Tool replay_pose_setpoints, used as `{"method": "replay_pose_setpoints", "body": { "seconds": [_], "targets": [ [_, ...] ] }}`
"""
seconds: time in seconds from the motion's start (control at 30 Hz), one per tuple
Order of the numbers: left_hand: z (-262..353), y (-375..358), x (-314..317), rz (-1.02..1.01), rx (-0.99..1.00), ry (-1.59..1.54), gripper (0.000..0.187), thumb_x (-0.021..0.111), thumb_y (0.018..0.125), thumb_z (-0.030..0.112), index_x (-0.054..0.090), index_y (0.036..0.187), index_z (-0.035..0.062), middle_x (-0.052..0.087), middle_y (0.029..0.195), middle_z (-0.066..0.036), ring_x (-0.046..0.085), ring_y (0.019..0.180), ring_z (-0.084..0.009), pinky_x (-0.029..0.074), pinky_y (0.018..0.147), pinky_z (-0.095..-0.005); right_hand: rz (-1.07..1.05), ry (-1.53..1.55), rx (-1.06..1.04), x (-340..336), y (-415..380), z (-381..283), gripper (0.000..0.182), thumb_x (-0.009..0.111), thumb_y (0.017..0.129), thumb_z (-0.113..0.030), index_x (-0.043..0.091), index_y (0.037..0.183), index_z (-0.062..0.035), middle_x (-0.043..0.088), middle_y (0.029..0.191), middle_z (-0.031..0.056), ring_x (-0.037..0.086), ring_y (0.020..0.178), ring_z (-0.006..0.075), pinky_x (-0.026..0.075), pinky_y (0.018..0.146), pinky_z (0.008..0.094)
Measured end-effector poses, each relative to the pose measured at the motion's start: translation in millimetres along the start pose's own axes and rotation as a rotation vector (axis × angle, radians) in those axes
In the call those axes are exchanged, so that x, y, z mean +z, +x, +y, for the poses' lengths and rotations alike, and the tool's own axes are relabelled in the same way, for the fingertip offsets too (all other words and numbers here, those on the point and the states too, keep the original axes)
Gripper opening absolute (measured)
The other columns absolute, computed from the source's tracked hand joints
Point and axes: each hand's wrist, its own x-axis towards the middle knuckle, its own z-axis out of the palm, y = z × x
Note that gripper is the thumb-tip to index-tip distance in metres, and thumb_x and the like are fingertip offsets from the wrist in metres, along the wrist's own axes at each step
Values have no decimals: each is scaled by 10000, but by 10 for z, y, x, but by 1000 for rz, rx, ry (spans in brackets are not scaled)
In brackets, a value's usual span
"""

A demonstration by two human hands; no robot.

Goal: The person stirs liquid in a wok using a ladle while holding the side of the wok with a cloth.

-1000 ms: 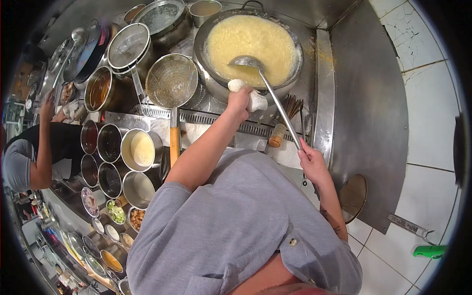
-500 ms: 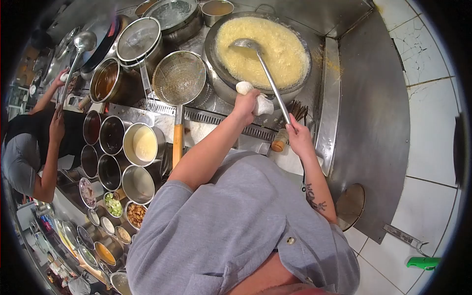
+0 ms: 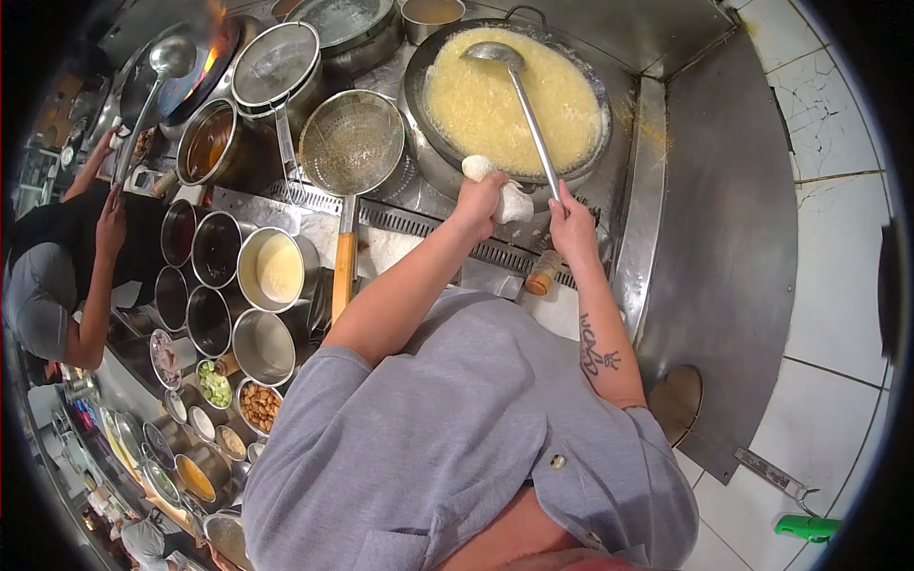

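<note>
In the head view, a large dark wok (image 3: 413,95) holds a yellow, bubbly, soupy mixture (image 3: 505,109). My left hand (image 3: 481,205) is closed around a folded white cloth (image 3: 515,204) at the wok's near rim. Whether a wok handle lies under the cloth is hidden. The long handle of a metal ladle (image 3: 535,128) is in my right hand (image 3: 573,226), to the right of my left. Its bowl rests at the far side of the yellow mixture, partly above the surface. Just below my hands lies a wooden-handled brush (image 3: 543,274).
Left of the wok, a perforated strainer (image 3: 352,143) with a wooden handle sits over a pot. Metal containers (image 3: 271,269) of sauces and ingredients line the left. A co-worker (image 3: 57,257) holds another ladle (image 3: 171,59) near a flaming wok. A steel panel (image 3: 728,238) stands on the right.
The ladle bowl has moved toward the wok's far side, and my right hand has moved forward with it. The yellow mixture has shifted. Flames now show at the co-worker's wok.
</note>
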Motion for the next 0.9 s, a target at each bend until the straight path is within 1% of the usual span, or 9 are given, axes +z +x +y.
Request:
{"method": "replay_pose_setpoints", "body": {
  "seconds": [0.07,0.17,0.27,0.37,0.47,0.63,0.73,0.83,0.9],
  "targets": [
    [-15,4,-5,-10,11,-4,359,617,908,107,502,1197,-71,633,1066,-179,695,919,-328,592,762,-481,29,-92,-60,22,106,56,438,553,986,-250,555,1412,-147,691,954,274,680,931,422,531,823,447],
    [1,-39,11,-18,13,-7,355,618,912,110,505,1192,-77,636,1059,-180,695,917,-328,591,762,-477,-1,-168,-29,-17,163,-45,454,530,990,-270,532,1433,-170,685,974,282,665,957,440,524,841,482],
    [-5,-26,0,-21,15,-17,356,619,918,121,509,1192,-77,641,1055,-180,695,915,-325,589,769,-468,-11,-234,-44,12,240,13,479,525,986,-279,505,1452,-173,678,993,294,657,965,453,518,853,504],
    [-77,39,-34,-24,43,-23,361,619,925,135,509,1196,-76,644,1057,-179,695,919,-320,587,778,-459,-55,-218,-28,-107,207,22,492,531,982,-275,492,1461,-173,670,1005,309,654,973,457,515,859,509],
    [-93,44,-40,-29,45,-8,370,618,930,151,507,1206,-71,640,1076,-175,691,934,-314,583,787,-458,-73,-248,-94,-251,98,75,485,538,980,-258,499,1457,-176,670,997,313,655,972,457,517,860,503],
    [38,-157,22,-30,17,-6,407,616,939,207,502,1236,-46,622,1131,-161,671,990,-313,571,817,-476,-77,-211,-127,-356,-139,177,477,556,976,-239,510,1447,-177,667,981,310,649,958,469,524,844,484],
    [133,-148,8,-41,-115,-59,426,617,934,226,498,1248,-37,613,1143,-158,660,1009,-315,564,831,-481,-92,-192,-98,-378,-331,196,477,562,977,-244,509,1446,-172,664,970,309,651,942,471,523,832,479],
    [67,-16,-42,-25,-89,44,412,616,916,188,500,1237,-43,617,1113,-163,670,973,-321,570,812,-480,-114,-142,-72,-405,-508,257,482,567,978,-247,504,1449,-169,663,958,308,654,927,468,518,822,474],
    [42,44,-29,2,-75,40,400,611,902,159,505,1224,-52,622,1092,-166,675,951,-325,573,799,-480,-143,-129,-24,-443,-629,242,483,568,978,-244,501,1451,-170,664,947,305,656,918,465,515,817,469]
  ]
}}
